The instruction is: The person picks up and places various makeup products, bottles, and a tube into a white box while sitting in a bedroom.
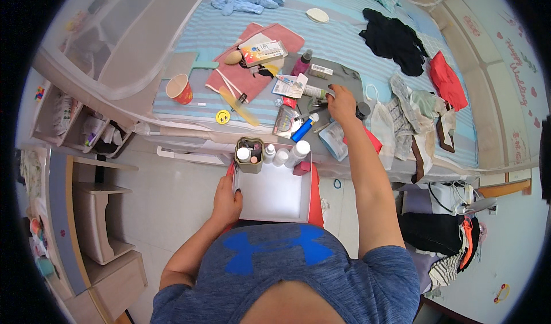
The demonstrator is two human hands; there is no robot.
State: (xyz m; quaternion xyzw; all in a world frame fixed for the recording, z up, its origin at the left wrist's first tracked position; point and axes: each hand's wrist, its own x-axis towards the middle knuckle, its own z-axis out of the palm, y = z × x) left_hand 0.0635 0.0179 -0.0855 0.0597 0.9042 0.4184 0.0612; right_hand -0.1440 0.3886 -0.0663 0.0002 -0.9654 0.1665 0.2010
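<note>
Left hand (pixel 228 203): closed on the left wall of a shallow white box (pixel 272 195), thumb at the rim, the other fingers mostly out of sight. The box sits directly before the person's torso, on the near side of the bed (pixel 344 39). Its far end holds an angular gold tin (pixel 249 168) packed with small containers, several white bottles (pixel 299 151) and a dark pink carton (pixel 302 168); the near part shows bare white bottom.

Right hand (pixel 342 104): extended over a grey mat (pixel 349 78) on the bed, fingers bent, thumb side toward a pale tube (pixel 314 91). Whether it grips or merely touches the tube cannot be told; the palm faces down and conceals what lies beneath. A blue cylinder (pixel 304 128) lies near it, to the left.

Markings: a white-and-orange package (pixel 263 53) on the pink cloth (pixel 225 78) bears print, as does a small box (pixel 321 70) with a pale label. Red lettering runs along the right wall (pixel 505 88). The shirt (pixel 344 284) carries a blue emblem.

Limits: the tin's lower contents are hidden; the shelving (pixel 86 123) at left is cut by the dark lens rim.
</note>
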